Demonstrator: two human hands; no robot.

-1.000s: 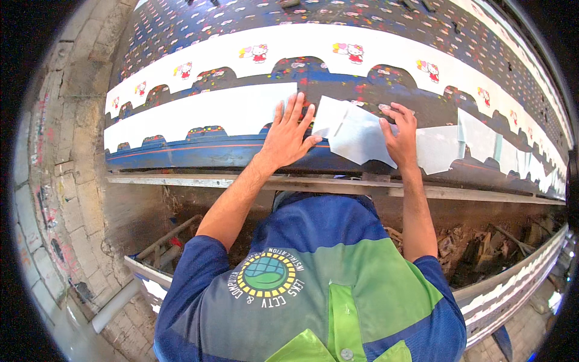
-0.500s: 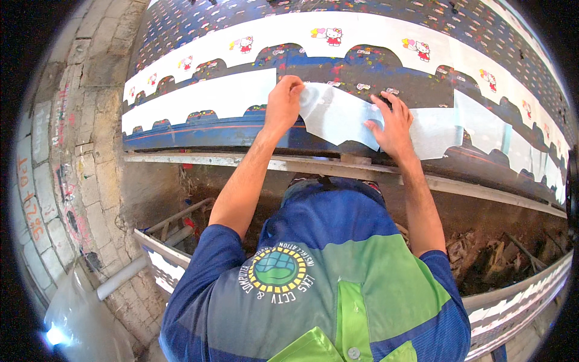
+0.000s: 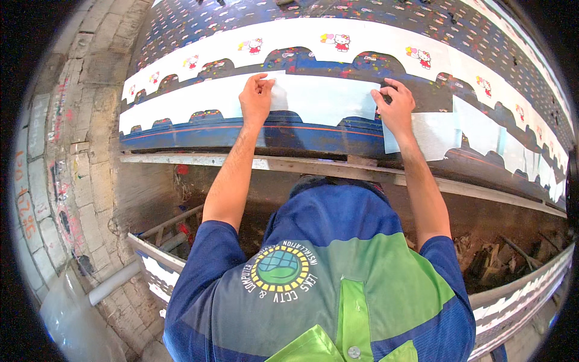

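Between my hands a thin white cut piece (image 3: 329, 96), of cloth or paper, lies stretched along the dark paint-specked table (image 3: 313, 136). Its lower edge has curved cut-outs. My left hand (image 3: 256, 99) pinches it near its left end, where it meets or overlaps a white strip (image 3: 187, 99) of the same shape. At the upper right corner, my right hand (image 3: 395, 108) is closed on it with thumb and fingertips, the other fingers bent. Another white piece (image 3: 428, 136) lies partly behind my right wrist.
Beyond runs a row of white pieces printed with cartoon cats (image 3: 342, 42) and balloons. A pale rail (image 3: 289, 163) edges the table towards me. Below it is a dark space with debris (image 3: 494, 265). Paving (image 3: 90, 205) and a grey pipe (image 3: 114, 282) lie at the left.
The white piece was creased and partly lifted; now it lies flatter and straighter along the table. My left hand has moved left with its end, and my right hand has closed on the right corner.
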